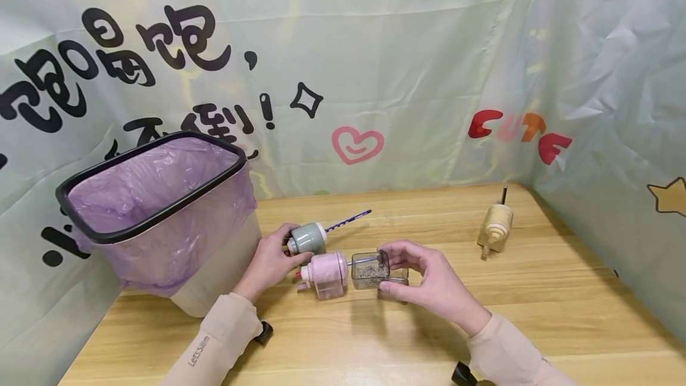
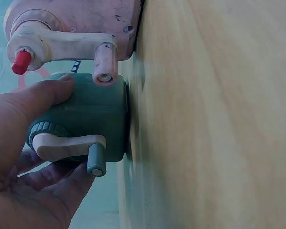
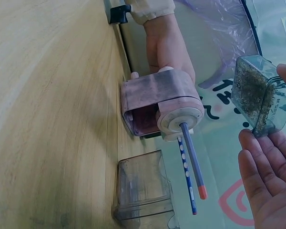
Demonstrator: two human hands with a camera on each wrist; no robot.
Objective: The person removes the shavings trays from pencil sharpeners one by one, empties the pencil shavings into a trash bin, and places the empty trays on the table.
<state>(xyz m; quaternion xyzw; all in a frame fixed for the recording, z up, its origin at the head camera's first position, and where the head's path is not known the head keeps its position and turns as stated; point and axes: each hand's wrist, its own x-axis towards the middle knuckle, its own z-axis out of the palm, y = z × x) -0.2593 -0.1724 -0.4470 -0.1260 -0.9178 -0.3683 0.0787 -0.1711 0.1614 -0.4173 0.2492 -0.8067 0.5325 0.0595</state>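
Observation:
My left hand (image 1: 270,261) grips a grey-green crank pencil sharpener (image 1: 309,238) on the table, its thumb on one side and fingers around the other. A blue patterned pencil (image 1: 349,220) sticks out of that sharpener. Beside it stands a pink crank sharpener (image 1: 328,273) with a grey-blue pencil (image 3: 192,160) in it; its drawer slot is vacant. Raised off the table, a clear shavings drawer (image 3: 254,93) holding dark shavings is pinched between the thumb and fingers of my right hand (image 1: 431,273). A second clear drawer (image 3: 143,183) lies on the table near the right hand.
A trash bin (image 1: 217,264) with a purple liner (image 1: 187,159) and black rim stands at the left, close to the left hand. Toward the back right is a yellow sharpener (image 1: 498,222) with a dark pencil. Printed cloth (image 1: 418,76) surrounds the table.

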